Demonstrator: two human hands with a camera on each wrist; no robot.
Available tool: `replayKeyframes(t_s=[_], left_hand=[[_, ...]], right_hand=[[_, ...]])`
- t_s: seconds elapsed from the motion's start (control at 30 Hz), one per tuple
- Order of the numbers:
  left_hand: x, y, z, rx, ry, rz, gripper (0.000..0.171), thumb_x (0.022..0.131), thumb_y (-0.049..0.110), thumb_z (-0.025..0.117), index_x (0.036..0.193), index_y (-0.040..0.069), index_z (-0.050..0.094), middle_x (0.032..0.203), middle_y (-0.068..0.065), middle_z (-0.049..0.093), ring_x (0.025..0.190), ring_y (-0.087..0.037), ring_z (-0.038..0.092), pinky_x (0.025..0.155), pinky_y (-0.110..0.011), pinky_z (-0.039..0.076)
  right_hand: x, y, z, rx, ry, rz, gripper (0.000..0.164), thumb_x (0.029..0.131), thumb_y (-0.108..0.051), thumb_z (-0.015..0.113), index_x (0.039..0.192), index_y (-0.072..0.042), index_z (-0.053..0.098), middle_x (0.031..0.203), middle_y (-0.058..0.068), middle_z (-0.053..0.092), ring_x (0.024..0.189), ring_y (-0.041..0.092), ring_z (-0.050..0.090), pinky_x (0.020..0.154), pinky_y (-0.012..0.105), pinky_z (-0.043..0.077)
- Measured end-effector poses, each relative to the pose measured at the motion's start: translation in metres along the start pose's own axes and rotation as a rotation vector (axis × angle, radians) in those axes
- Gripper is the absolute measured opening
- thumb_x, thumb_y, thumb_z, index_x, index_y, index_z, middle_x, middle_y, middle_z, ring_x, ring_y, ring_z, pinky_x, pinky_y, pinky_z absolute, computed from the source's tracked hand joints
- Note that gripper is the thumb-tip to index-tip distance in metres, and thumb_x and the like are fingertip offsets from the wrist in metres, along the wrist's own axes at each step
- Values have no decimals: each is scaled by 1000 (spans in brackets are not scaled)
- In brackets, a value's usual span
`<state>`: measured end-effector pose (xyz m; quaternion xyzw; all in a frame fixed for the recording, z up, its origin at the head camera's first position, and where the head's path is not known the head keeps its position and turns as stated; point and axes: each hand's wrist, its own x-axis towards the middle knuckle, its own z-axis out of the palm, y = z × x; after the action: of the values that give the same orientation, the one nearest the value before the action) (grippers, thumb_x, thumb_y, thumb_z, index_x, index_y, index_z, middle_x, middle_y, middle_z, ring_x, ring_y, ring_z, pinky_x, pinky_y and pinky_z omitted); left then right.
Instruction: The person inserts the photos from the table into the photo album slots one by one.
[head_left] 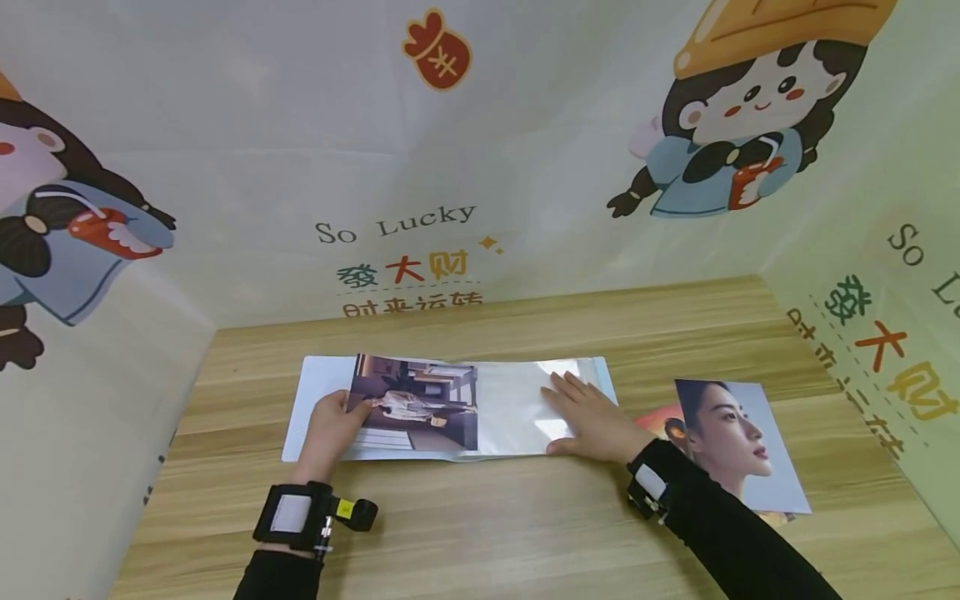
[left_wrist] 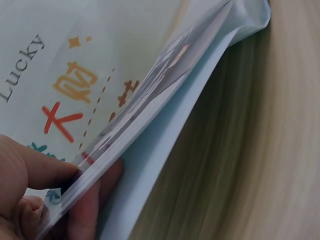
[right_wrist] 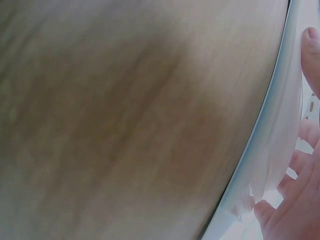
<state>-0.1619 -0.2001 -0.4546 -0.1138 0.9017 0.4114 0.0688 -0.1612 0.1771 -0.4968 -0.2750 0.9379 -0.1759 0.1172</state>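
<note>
A photo album (head_left: 318, 408) with a pale blue cover lies spread on the table. Its left-hand page holds a photo (head_left: 427, 412) of a person in light clothes, turned sideways. My left hand (head_left: 330, 429) pinches the outer edge of the album pages (left_wrist: 145, 112), thumb above and fingers beneath; in the left wrist view they stand raised off the cover (left_wrist: 165, 135). Across the right-hand page, a blank glossy sleeve (head_left: 510, 408), my right hand (head_left: 588, 417) rests with its fingers spread. The right wrist view catches that hand along the album's edge (right_wrist: 260, 130).
To the right lie loose photos: a face in profile (head_left: 738, 450) on top, overlapping an orange-red one (head_left: 660, 419), partly behind my right wrist. Wood-grain table (head_left: 480, 525) extends around the album. A printed cloth backdrop (head_left: 285, 167) closes off the back and both sides.
</note>
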Motion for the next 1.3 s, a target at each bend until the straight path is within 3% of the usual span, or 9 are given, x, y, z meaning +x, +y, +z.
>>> replayKeyframes(t_s=[0.13, 0.23, 0.33, 0.43, 0.53, 0.67, 0.83, 1.07, 1.3], left_hand=[[-2, 6, 17, -16, 13, 22, 32, 96, 15, 55, 107, -14, 63, 100, -28, 67, 86, -29, 57, 69, -29, 43], [-4, 11, 31, -3, 36, 50, 34, 96, 15, 54, 111, -16, 60, 106, -33, 66, 92, -37, 61, 78, -42, 51], [-7, 17, 48, 22, 63, 73, 45, 96, 16, 54, 124, -19, 49, 116, -40, 62, 105, -48, 63, 91, -55, 50], [-14, 22, 67, 59, 81, 105, 58, 96, 18, 54, 135, -20, 34, 118, -46, 58, 108, -53, 63, 90, -59, 50], [-21, 26, 84, 111, 86, 183, 61, 94, 20, 57, 134, -21, 34, 118, -45, 57, 108, -54, 61, 90, -60, 50], [-30, 28, 100, 199, 106, 298, 58, 94, 23, 60, 129, -21, 45, 120, -39, 55, 114, -52, 55, 95, -61, 47], [-34, 32, 107, 277, 107, 358, 57, 94, 30, 61, 127, -16, 53, 116, -33, 58, 109, -46, 54, 90, -58, 45], [-30, 29, 111, 305, 41, 380, 54, 95, 34, 58, 130, -7, 58, 118, -25, 61, 107, -39, 53, 88, -52, 43], [-31, 25, 116, 377, 40, 424, 61, 93, 38, 60, 133, -7, 54, 119, -24, 59, 107, -36, 51, 87, -49, 43]], right_hand=[[1, -1, -1, 4, -6, 3, 87, 88, -47, 69, 152, -1, 34, 163, 24, 23, 151, 45, 19, 119, 65, 22], [2, -1, -1, 2, -5, 3, 87, 88, -47, 69, 152, -1, 34, 163, 25, 23, 151, 46, 19, 119, 65, 22], [2, -2, -1, 2, -2, 4, 88, 87, -47, 69, 153, -1, 33, 163, 24, 22, 151, 45, 19, 119, 64, 21], [1, -2, -1, 5, 5, 2, 88, 87, -47, 69, 153, -1, 33, 163, 24, 22, 151, 45, 19, 119, 65, 21], [0, -2, 0, 16, 12, -2, 88, 87, -47, 70, 153, -1, 34, 163, 24, 23, 151, 46, 20, 119, 65, 21], [1, -1, 2, 38, 31, -7, 87, 86, -45, 72, 152, -2, 35, 162, 25, 25, 150, 47, 22, 119, 65, 22], [1, 1, 4, 62, 46, -3, 85, 86, -42, 73, 152, -2, 36, 162, 25, 25, 150, 47, 21, 119, 65, 22], [2, -1, 1, 73, 30, 10, 86, 87, -42, 72, 152, -1, 34, 162, 25, 24, 151, 47, 19, 119, 66, 21], [1, -5, 0, 59, 26, 11, 84, 89, -41, 70, 152, 1, 35, 162, 26, 25, 150, 47, 19, 119, 66, 21]])
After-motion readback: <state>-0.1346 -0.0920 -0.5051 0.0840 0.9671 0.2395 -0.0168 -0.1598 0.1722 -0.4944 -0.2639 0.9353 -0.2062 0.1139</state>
